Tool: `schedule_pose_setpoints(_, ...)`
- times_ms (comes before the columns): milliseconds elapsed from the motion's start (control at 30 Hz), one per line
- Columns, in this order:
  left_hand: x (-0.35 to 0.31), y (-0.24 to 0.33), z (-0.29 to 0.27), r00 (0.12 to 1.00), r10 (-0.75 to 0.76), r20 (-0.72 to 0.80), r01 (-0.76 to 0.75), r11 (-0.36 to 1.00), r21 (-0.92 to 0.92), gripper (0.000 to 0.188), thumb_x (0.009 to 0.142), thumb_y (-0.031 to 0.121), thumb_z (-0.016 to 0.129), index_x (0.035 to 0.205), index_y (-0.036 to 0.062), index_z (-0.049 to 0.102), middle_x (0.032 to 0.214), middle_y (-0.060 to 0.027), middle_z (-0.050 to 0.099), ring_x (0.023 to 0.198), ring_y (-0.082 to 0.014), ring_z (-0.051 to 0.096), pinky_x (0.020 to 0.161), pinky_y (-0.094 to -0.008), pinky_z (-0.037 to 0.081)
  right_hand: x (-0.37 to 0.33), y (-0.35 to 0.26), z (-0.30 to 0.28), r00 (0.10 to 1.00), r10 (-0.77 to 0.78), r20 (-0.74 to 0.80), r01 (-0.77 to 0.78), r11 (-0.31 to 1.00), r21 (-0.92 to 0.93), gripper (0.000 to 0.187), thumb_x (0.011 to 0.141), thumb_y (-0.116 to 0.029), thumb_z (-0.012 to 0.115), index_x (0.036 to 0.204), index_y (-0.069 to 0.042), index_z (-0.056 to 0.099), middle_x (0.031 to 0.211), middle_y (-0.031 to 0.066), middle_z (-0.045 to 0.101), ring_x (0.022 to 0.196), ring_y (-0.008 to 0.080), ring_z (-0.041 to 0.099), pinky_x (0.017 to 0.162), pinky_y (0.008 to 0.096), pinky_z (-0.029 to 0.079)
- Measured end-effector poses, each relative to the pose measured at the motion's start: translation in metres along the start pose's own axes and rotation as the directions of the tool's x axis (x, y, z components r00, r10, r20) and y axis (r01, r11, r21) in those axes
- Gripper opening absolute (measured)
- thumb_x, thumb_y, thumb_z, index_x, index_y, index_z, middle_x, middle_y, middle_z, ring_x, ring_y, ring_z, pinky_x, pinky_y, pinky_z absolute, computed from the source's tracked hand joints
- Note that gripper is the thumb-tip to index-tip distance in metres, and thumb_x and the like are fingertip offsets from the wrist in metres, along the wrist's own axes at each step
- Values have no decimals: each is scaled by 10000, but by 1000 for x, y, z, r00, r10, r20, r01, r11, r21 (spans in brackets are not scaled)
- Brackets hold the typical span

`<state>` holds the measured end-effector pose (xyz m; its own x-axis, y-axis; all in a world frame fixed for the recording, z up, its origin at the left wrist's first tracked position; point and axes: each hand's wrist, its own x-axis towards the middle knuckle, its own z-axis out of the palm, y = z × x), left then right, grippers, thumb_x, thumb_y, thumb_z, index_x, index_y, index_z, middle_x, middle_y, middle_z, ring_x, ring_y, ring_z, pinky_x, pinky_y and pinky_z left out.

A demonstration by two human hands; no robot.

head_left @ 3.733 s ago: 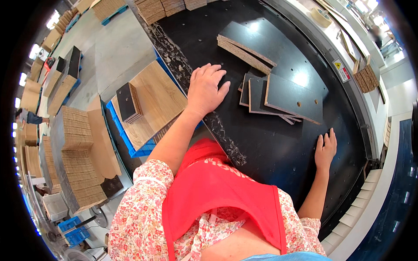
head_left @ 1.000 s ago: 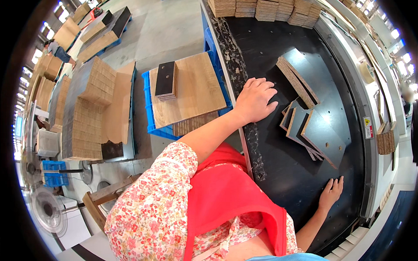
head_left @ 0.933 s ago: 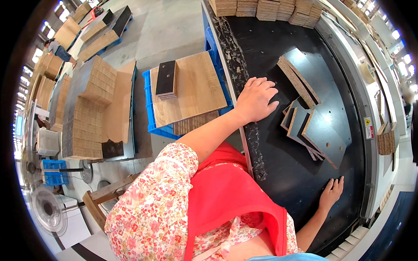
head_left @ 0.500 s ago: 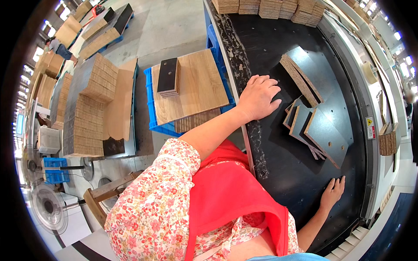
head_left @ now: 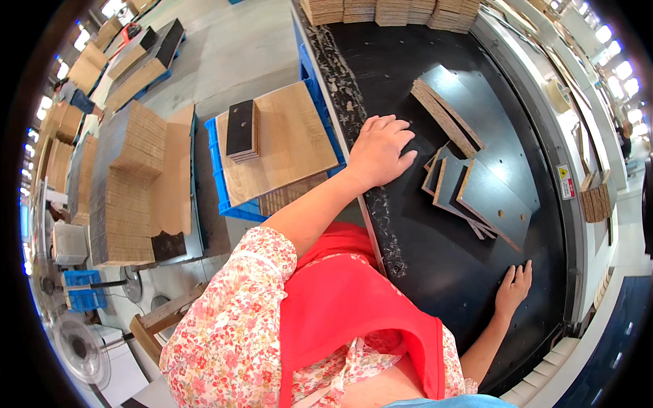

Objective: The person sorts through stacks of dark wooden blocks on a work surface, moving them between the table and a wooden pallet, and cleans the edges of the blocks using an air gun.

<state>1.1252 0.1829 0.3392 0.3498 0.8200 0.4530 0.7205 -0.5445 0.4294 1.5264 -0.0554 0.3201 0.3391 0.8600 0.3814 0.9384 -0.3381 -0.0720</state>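
My left hand [head_left: 382, 151] rests on the black tabletop [head_left: 435, 299] near its left edge, fingers a little apart and nothing in them. Just right of it lies a loose fan of dark-faced particle boards [head_left: 495, 205], some with round holes. Behind these, larger dark boards [head_left: 500, 126] lie overlapped, their chipboard edges [head_left: 445, 119] facing my left hand. Lower right, my right hand [head_left: 513, 291] touches the tabletop, its fingers stretched out and holding nothing. It is nearest to the front corner of the fanned boards, apart from them.
Board stacks [head_left: 388, 12] line the table's far end. To the left, a blue crate [head_left: 216, 163] carries a wood-grain panel [head_left: 279, 149] with a small stack of black boards [head_left: 240, 129] on it. Further left stand tall board stacks [head_left: 122, 204] and a fan [head_left: 81, 348]. Another person [head_left: 78, 98] is far off.
The whole view has shifted slightly, so the table and boards appear further left. Both hands stay at about the same places on the tabletop, and the boards lie as before.
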Motion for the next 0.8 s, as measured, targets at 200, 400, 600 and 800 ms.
schedule_pose_setpoints(200,1,-1,4,999,32,-25,-32,999,5,360,856,303,661,1147,91,664,1309,-87,586,1301,-303,466,1126,-458,302,-3,-3,-2,999,-12,-37,12,1000,-12,348,956,-187,538,1098,115,633,1399,246,500,1279,414,472,1077,465,363)
schedule_pose_setpoints(400,6,1,2,995,69,-78,-70,998,-8,348,820,284,686,1100,78,678,1257,-99,619,1263,-317,493,1082,-458,338,3,-16,-10,997,-27,-74,28,1000,8,309,908,-180,593,1062,82,653,1339,257,545,1226,426,514,1042,471,397)
schedule_pose_setpoints(600,6,0,4,995,83,-56,-81,996,40,340,845,255,676,1134,76,669,1271,-93,616,1260,-301,505,1081,-432,352,-1,-22,-11,994,108,-17,-108,994,13,342,938,-231,574,1099,60,656,1425,208,488,1319,379,444,1083,474,344)
schedule_pose_setpoints(800,6,0,4,997,71,-15,-71,997,40,360,860,292,647,1149,79,664,1286,-80,601,1278,-291,480,1108,-442,318,-2,-25,-14,994,108,-28,-108,994,-3,332,937,-208,574,1097,71,655,1420,202,497,1311,379,457,1087,453,356)
